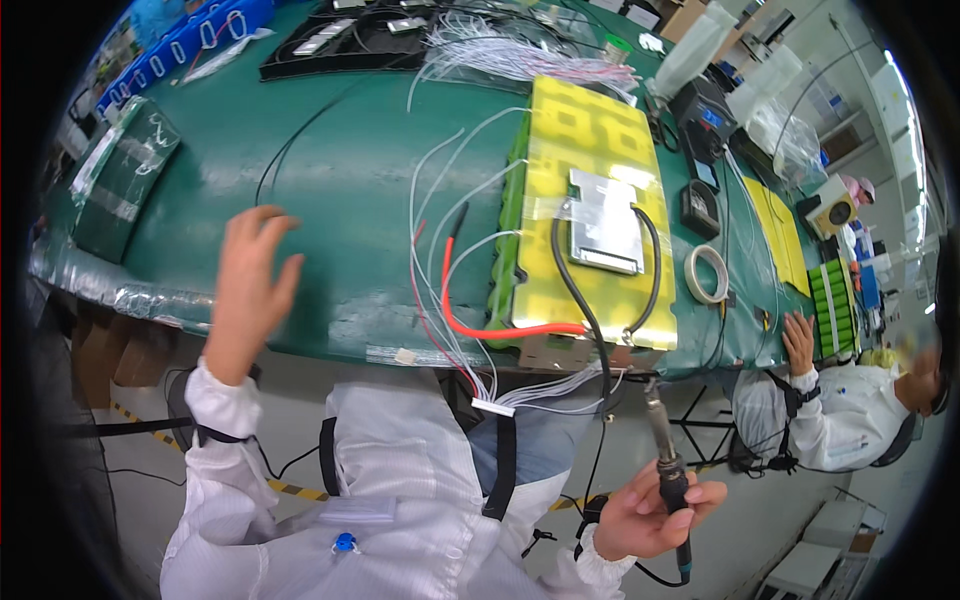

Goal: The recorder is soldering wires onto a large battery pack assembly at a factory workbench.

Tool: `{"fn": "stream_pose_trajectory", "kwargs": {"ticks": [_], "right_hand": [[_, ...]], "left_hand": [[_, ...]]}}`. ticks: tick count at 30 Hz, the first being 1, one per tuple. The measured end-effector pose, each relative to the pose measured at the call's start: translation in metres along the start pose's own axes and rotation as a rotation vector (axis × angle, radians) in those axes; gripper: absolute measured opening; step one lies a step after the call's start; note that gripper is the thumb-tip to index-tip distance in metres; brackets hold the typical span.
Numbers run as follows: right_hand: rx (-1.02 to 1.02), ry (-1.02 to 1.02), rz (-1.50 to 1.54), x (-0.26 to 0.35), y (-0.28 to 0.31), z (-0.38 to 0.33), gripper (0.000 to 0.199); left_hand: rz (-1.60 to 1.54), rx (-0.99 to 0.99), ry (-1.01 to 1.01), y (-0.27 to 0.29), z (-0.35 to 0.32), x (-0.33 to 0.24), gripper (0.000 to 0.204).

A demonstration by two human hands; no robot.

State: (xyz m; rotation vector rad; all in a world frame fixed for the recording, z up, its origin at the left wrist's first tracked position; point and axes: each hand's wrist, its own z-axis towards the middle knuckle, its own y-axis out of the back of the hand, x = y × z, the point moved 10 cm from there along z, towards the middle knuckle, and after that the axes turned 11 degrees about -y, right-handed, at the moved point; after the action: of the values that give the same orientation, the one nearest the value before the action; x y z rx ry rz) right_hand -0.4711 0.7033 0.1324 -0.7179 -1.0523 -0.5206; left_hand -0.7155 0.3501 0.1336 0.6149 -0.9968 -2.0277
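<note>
My right hand [650, 512] grips a soldering iron [668, 465] by its dark handle, with the metal tip pointing up beside the table's front edge. Just beyond the tip lies a large battery pack [590, 130] wrapped in yellow sheet, with green sides. A silver circuit board [606, 222] sits on its top, with black cables curving from it. A thick red wire [450, 290] and several thin white wires come off the pack's left and front; some end in a white connector [493, 407] hanging over the edge. My left hand [252, 285] hovers above the table's left part, fingers apart, holding nothing.
A tape roll [706, 274] and a soldering station [703, 112] stand right of the pack. Behind it lies a bundle of white wires [500, 55] by a black tray [350, 40]. A green wrapped block [125, 180] is at left. A co-worker [850, 415] sits at right.
</note>
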Motion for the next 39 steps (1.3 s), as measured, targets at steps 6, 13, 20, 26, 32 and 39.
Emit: {"fn": "stream_pose_trajectory", "kwargs": {"ticks": [6,13,20,26,32,39], "right_hand": [[-0.006,0.003,0.022,0.003,0.002,0.001,0.041],[-0.034,-0.024,-0.017,0.003,0.001,-0.002,0.043],[-0.020,-0.028,-0.012,-0.001,0.009,0.000,0.042],[-0.019,-0.035,0.013,-0.004,0.014,0.000,0.041],[0.055,-0.043,0.038,-0.007,0.008,0.004,0.040],[0.083,-0.057,0.053,-0.010,0.003,0.006,0.039]], "left_hand": [[-0.452,0.110,0.109,-0.080,0.024,-0.034,0.016],[-0.368,0.166,0.132,-0.101,0.053,-0.022,0.010],[-0.458,0.443,0.278,-0.131,0.032,-0.020,0.017],[-0.387,0.447,0.244,-0.137,0.036,-0.027,0.014],[-0.387,0.520,0.242,-0.128,0.017,-0.023,0.013],[-1.212,0.355,0.665,-0.122,-0.014,-0.022,0.014]]}}
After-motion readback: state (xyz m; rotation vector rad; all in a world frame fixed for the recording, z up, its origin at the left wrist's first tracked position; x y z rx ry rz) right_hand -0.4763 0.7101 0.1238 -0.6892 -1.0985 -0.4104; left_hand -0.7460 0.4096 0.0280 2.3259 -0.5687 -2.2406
